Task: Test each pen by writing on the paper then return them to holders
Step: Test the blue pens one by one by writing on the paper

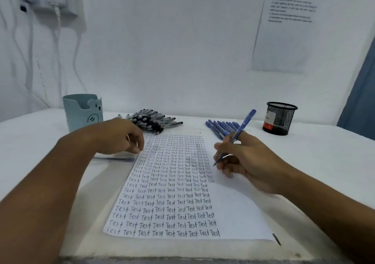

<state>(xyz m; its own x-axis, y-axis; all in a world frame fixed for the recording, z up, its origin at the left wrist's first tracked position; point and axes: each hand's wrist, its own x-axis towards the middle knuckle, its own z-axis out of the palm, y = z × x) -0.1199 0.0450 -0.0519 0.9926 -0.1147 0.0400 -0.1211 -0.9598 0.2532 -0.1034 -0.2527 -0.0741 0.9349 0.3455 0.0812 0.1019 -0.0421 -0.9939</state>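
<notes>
Two hands over paper (233, 209), right hand (246, 162) holding blue pen (236, 136)

Sheet of paper (233, 213) lying flat on table, packed with rows of handwritten "Test".

Blue pen (238, 134) tilted, tip near sheet's right part. Heap of black-capped pens (154, 120) beyond top left corner, row of blue pens (220, 126) beyond top right. Pale blue bear holder (83, 114) far left, black mesh holder (279, 118) far right, both upright.
</notes>
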